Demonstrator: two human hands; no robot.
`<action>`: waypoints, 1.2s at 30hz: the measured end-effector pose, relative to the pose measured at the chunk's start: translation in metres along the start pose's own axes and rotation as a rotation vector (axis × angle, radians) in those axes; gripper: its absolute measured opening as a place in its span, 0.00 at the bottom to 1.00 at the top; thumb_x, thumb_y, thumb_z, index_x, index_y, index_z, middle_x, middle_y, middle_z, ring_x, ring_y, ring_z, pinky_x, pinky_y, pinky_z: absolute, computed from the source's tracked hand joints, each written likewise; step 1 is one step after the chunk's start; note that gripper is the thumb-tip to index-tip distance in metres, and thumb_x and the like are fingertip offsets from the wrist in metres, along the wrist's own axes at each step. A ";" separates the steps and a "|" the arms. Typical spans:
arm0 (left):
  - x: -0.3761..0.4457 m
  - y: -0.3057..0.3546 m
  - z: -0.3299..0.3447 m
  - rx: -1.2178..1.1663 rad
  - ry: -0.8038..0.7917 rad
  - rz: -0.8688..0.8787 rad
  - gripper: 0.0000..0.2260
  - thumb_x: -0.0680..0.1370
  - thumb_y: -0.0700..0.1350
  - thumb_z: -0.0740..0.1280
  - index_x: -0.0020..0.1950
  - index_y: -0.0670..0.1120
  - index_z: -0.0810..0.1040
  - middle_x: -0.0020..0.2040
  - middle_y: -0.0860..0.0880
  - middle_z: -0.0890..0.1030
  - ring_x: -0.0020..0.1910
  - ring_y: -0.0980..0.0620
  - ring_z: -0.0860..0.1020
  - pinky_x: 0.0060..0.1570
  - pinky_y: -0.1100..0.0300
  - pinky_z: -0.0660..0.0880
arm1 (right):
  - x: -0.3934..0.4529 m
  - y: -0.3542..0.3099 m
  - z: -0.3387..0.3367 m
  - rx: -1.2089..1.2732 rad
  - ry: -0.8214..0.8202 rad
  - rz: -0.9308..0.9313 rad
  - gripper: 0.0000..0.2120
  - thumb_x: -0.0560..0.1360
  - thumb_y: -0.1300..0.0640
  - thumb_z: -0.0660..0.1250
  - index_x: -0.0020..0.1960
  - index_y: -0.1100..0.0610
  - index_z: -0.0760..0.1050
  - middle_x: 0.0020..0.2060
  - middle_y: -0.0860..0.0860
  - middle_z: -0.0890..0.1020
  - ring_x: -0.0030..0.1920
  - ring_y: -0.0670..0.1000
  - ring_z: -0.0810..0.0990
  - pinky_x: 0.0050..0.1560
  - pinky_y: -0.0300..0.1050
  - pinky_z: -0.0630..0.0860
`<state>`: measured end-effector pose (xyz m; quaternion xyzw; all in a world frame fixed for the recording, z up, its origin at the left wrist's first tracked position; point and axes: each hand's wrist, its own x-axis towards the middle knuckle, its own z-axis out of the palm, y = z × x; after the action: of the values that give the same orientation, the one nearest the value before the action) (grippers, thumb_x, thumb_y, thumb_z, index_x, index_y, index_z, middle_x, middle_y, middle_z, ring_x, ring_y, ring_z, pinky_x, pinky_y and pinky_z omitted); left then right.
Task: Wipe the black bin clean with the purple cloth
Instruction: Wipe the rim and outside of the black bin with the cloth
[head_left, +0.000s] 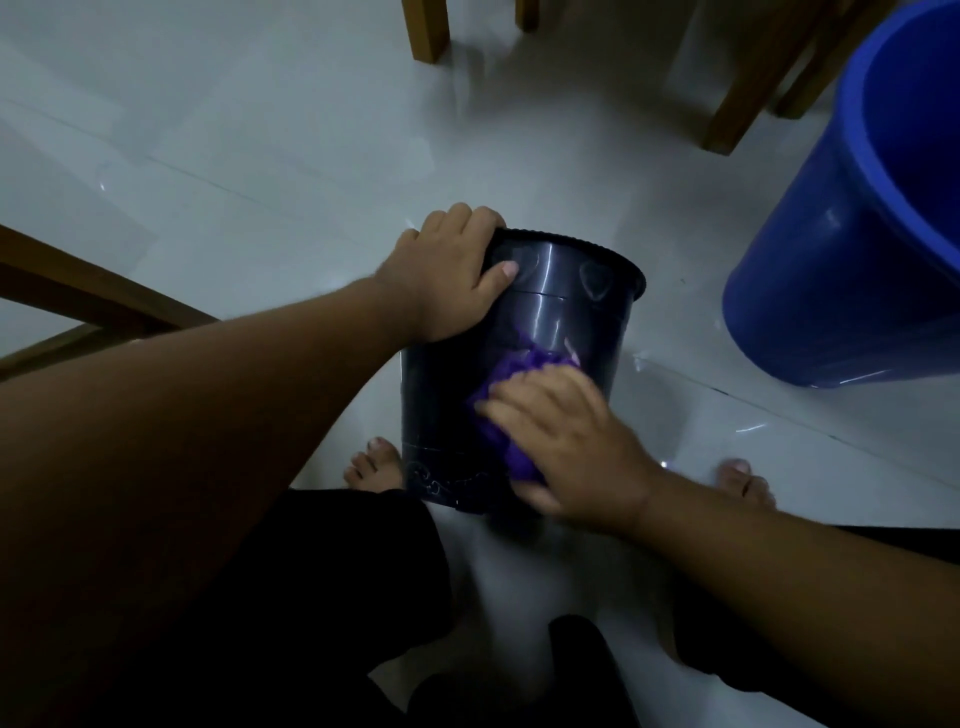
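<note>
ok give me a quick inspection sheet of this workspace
surface: pale glossy tiled floor
job's things: black bin tilted away from the person; purple cloth pressed on its outer wall
clutter: blue bucket at right, apart from the bin
hands: left hand grips the bin's rim; right hand presses the cloth
cables: nothing seen
surroundings: wooden furniture legs beyond; bare feet beside the bin
</note>
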<state>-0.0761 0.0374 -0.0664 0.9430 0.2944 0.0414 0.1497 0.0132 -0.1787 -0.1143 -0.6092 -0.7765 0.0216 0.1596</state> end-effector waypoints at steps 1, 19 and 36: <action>0.001 0.001 0.001 0.008 0.005 -0.001 0.23 0.76 0.59 0.56 0.64 0.46 0.68 0.59 0.42 0.73 0.57 0.40 0.71 0.55 0.45 0.69 | -0.004 0.003 0.000 -0.003 -0.033 -0.072 0.34 0.67 0.44 0.66 0.70 0.57 0.72 0.65 0.56 0.77 0.65 0.60 0.72 0.71 0.58 0.60; 0.015 0.012 -0.008 -0.060 0.016 -0.108 0.16 0.78 0.55 0.58 0.66 0.57 0.71 0.60 0.47 0.77 0.62 0.42 0.73 0.60 0.45 0.66 | 0.028 0.037 -0.018 0.110 0.047 0.245 0.34 0.69 0.45 0.64 0.72 0.57 0.69 0.68 0.58 0.73 0.67 0.60 0.66 0.71 0.59 0.63; -0.010 -0.001 0.009 -0.032 0.180 -0.162 0.18 0.78 0.56 0.57 0.64 0.49 0.71 0.55 0.43 0.76 0.55 0.38 0.71 0.54 0.46 0.68 | 0.010 0.027 -0.011 0.087 0.006 0.015 0.33 0.67 0.47 0.68 0.69 0.58 0.74 0.66 0.57 0.76 0.65 0.61 0.70 0.71 0.59 0.63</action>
<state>-0.0831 0.0304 -0.0755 0.9060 0.3814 0.1183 0.1404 0.0392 -0.1637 -0.1080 -0.6076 -0.7697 0.0548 0.1882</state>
